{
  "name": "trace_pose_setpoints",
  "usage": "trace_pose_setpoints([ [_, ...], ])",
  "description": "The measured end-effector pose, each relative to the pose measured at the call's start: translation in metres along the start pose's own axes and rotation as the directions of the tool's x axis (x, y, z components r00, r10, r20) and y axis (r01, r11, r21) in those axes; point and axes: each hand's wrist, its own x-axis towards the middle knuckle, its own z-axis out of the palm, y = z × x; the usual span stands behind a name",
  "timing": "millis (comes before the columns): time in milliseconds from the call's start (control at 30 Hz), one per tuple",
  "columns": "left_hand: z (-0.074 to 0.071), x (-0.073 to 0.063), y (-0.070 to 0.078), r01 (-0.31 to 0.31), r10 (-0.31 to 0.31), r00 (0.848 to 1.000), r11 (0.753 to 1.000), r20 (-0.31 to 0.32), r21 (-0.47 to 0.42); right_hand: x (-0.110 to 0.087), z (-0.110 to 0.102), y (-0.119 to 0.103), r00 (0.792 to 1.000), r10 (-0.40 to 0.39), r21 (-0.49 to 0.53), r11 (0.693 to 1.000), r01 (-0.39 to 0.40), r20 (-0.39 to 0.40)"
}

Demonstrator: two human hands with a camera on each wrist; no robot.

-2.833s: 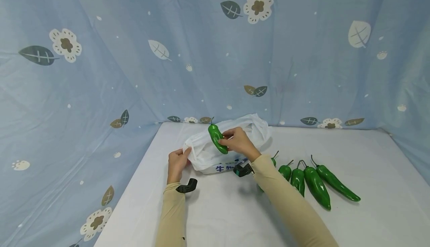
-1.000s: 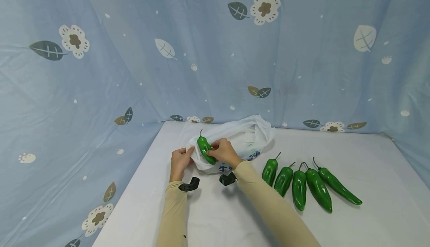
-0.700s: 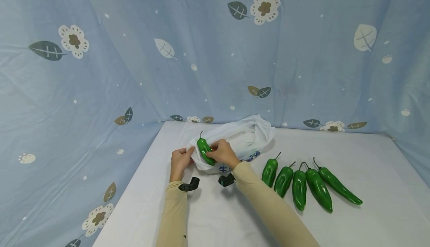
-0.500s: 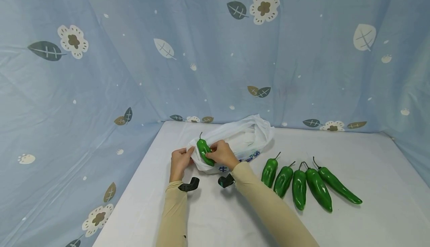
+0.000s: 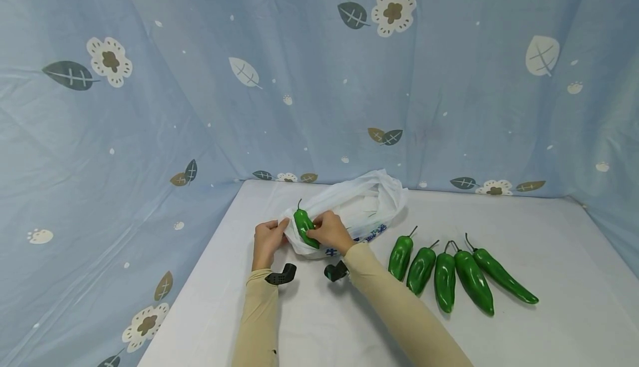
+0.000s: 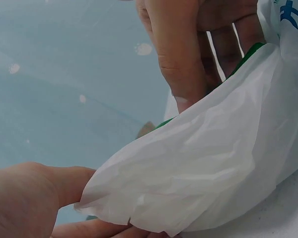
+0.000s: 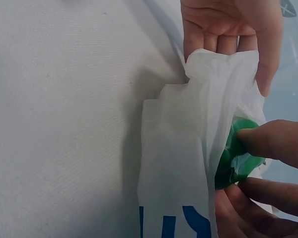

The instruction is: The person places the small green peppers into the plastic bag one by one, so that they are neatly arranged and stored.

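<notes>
My left hand (image 5: 268, 239) pinches the left edge of a white plastic bag (image 5: 366, 206) with blue printing. My right hand (image 5: 330, 230) grips a glossy green pepper (image 5: 302, 224) at the bag's mouth, its stem pointing up and away. In the right wrist view the pepper (image 7: 237, 153) lies between thumb and fingers, partly behind the near wall of the bag (image 7: 176, 148). Only slivers of green show over the bag's edge (image 6: 188, 168) in the left wrist view, where the right hand (image 6: 181, 44) reaches in from above. The pepper's lower end is hidden.
Several more green peppers (image 5: 444, 283) lie side by side on the white tabletop (image 5: 319, 322) to the right, stems away from me. A blue curtain (image 5: 299, 78) with flowers and leaves hangs behind and left of the table. Both wrists carry small black cameras (image 5: 282, 274).
The right hand has brought the pepper left and toward me, from over the bag's middle to the left end of its mouth, lowering it slightly. The left hand keeps its pinch on the bag.
</notes>
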Motion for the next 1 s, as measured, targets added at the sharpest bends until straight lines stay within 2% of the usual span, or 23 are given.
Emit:
trace_pose_setpoints([
  [267, 0.0, -0.001, 0.001, -0.002, 0.002, 1.0, 1.0, 0.0, -0.004, -0.001, 0.0, -0.001, 1.0, 0.024, 0.003, 1.0, -0.024, -0.003],
  [700, 0.001, 0.0, -0.003, -0.021, 0.022, 1.0, 1.0, -0.013, 0.012, -0.005, -0.003, -0.002, 1.0, 0.021, -0.013, 1.0, -0.022, -0.008],
  [1000, -0.001, -0.002, -0.002, -0.021, 0.021, 1.0, 1.0, -0.008, 0.013, -0.01, -0.017, -0.009, 0.999, 0.009, -0.009, 1.0, -0.01, -0.042],
])
